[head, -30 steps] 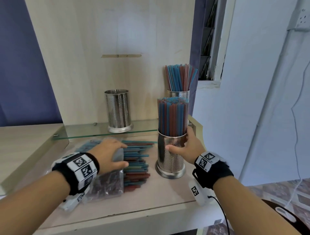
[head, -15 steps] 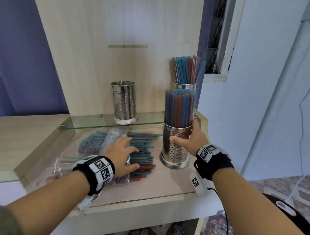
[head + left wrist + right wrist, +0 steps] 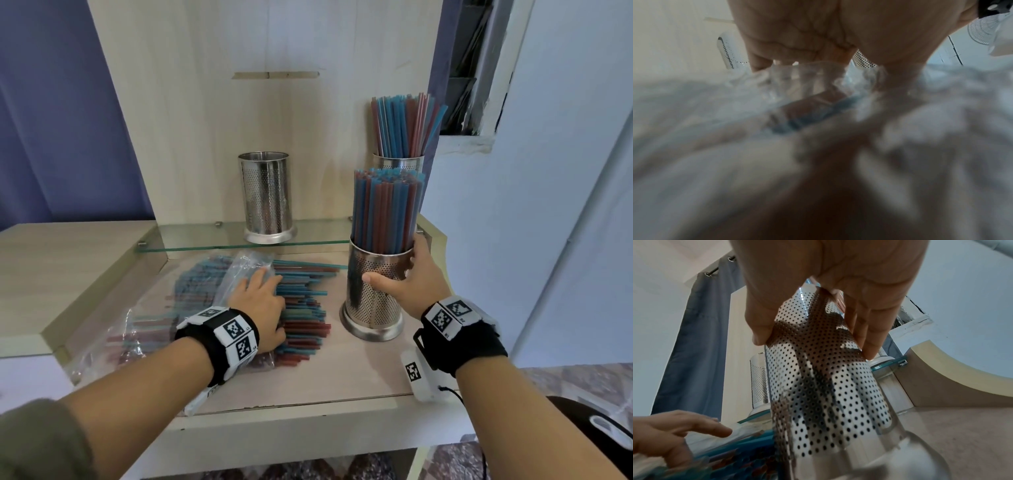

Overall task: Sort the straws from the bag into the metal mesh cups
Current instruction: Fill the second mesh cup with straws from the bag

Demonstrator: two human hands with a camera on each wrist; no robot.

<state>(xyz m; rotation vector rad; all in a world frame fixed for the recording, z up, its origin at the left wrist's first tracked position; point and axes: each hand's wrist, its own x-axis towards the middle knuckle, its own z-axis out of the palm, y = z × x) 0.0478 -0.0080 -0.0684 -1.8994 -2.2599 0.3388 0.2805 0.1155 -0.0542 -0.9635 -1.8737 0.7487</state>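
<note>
**Hands on bag and full cup: one cup left to fill**

The right hand [image 3: 416, 279] is wrapped round the wall of the straw-filled mesh cup [image 3: 375, 291], thumb on the near side and fingers behind, with the cup standing on the table [image 3: 342, 370]. The left hand [image 3: 262, 303] is laid, fingers loosely spread, on the clear plastic bag [image 3: 113, 337] and the loose straws [image 3: 305, 308] spilling from its mouth; whether any straws are pinched cannot be told.

The step in hand is judged to be the setting aside of the filled cup. An empty mesh cup [image 3: 267, 198] stands on the glass shelf [image 3: 191, 236], and a second filled cup [image 3: 399, 161] stands far right on it. Next, the full cup would likely be lifted onto the shelf between them and the empty one brought down.

Open room lies on the shelf between the two cups. The shelf's front edge overhangs the straws, and the table's right edge is close beside the held cup, so a tall, top-heavy load should be kept upright.
</note>
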